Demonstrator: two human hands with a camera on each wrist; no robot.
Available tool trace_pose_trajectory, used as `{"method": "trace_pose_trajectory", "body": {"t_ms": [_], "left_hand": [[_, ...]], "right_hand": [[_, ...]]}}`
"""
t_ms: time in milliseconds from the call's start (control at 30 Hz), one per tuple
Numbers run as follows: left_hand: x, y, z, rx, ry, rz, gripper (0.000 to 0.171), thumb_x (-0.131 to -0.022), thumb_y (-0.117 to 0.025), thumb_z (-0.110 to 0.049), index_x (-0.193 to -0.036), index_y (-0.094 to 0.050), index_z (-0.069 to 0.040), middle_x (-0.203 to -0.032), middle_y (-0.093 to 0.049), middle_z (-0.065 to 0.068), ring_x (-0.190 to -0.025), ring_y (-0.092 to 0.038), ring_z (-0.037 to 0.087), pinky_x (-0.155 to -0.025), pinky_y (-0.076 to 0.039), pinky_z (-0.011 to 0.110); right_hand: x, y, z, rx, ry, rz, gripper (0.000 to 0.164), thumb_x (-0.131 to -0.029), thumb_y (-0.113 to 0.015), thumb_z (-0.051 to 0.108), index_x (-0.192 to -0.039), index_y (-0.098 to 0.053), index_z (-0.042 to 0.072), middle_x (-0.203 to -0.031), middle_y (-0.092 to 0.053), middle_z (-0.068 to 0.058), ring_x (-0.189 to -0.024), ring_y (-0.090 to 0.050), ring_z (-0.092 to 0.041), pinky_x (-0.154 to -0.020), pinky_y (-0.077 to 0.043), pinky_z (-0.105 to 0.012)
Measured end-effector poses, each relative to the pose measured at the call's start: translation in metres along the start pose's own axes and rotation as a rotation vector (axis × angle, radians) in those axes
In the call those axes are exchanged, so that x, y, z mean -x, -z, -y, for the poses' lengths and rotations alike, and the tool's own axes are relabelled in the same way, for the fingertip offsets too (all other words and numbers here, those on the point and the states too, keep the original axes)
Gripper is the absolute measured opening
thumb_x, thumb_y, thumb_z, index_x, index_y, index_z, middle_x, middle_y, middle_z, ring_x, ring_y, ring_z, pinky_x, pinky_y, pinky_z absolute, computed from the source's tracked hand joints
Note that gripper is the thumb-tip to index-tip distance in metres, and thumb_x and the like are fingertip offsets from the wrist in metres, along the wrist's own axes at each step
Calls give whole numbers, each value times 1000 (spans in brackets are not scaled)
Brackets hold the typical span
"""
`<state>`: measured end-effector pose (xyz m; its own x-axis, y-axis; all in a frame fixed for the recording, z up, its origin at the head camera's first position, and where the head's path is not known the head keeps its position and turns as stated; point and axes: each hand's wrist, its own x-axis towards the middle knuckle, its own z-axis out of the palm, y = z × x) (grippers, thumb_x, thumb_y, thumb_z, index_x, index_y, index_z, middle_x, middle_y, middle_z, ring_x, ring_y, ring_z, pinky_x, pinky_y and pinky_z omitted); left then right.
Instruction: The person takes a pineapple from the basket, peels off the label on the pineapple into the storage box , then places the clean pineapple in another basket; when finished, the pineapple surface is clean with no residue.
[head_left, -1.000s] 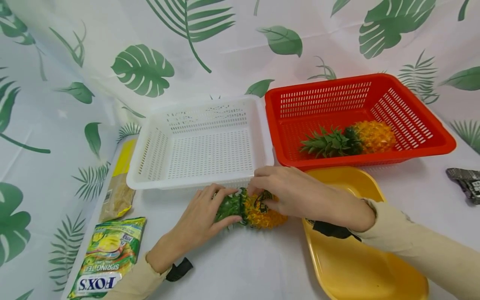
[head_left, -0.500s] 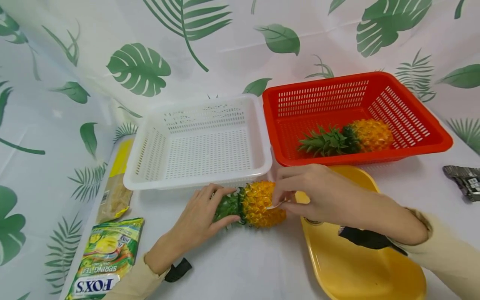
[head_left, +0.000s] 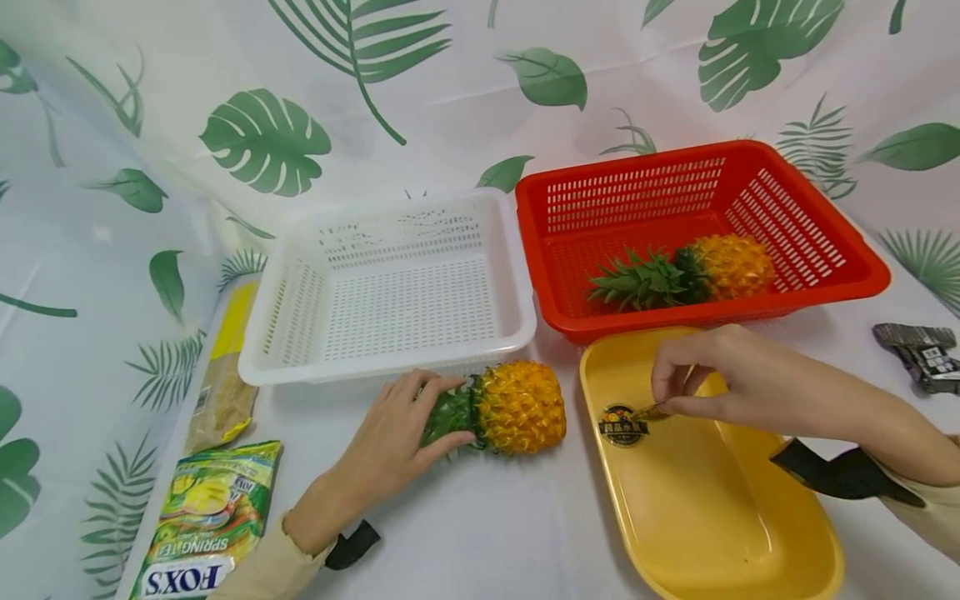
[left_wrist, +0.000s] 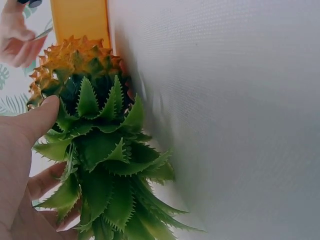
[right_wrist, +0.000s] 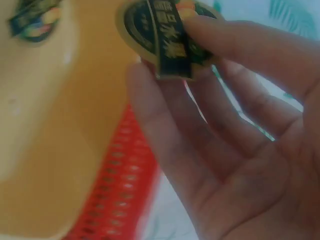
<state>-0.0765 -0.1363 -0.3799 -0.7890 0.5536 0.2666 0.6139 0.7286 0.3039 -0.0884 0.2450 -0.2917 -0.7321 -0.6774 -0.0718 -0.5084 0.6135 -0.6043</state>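
Note:
A toy-like pineapple (head_left: pixel 522 408) lies on its side on the white cloth, its orange body to the right. My left hand (head_left: pixel 393 433) holds it by its green crown (left_wrist: pixel 107 170), the thumb on one side and fingers curling beneath in the left wrist view. Over the yellow basin (head_left: pixel 708 508), my right hand (head_left: pixel 738 379) pinches a round black-and-gold sticker (right_wrist: pixel 172 47) between thumb and finger. A similar sticker (head_left: pixel 622 427) is on the basin's inner left side, just beside the pinched one.
Behind stand a white slotted basket (head_left: pixel 412 308) and a red basket (head_left: pixel 570 250) containing another pineapple (head_left: pixel 731 267). On the left lie a Fox's candy bag (head_left: pixel 213 508) and a yellow-and-brown packet (head_left: pixel 225 375). A dark packet (head_left: pixel 918 354) lies at far right.
My right hand has drawn a sticker away from the pineapple's body and moved right, over the yellow basin. My left hand keeps its hold on the crown.

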Motion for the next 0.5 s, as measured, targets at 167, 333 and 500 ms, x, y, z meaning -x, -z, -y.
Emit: {"method": "trace_pose_trajectory", "body": {"t_ms": [167, 333, 500], "left_hand": [[1, 0, 0, 1, 5, -1, 61, -87, -67, -50, -136, -52, -18, -115, -57, 1, -100, -56, 17, -87, -46, 38], [2, -1, -1, 3, 9, 3, 61, -87, -67, -50, -137, -52, -18, -117, -57, 1, -101, -56, 17, -87, -46, 38], [1, 0, -1, 5, 14, 11, 61, -88, -66, -51, -137, -51, -19, -117, -57, 1, -102, -55, 17, -89, -46, 38]], "right_hand": [[5, -8, -18, -47, -70, 91, 22, -84, -76, 14, -89, -62, 29, -86, -65, 16, -81, -63, 2, -71, -56, -19], [6, -17, -28, -61, -116, 190, 20, -85, -75, 17, -99, -66, 28, -92, -64, 17, -82, -57, 2, -73, -54, -18], [7, -23, -33, -119, -81, 220, 12, -87, -73, 21, -97, -68, 27, -93, -67, 16, -80, -58, 2, -72, -54, -19]]}}
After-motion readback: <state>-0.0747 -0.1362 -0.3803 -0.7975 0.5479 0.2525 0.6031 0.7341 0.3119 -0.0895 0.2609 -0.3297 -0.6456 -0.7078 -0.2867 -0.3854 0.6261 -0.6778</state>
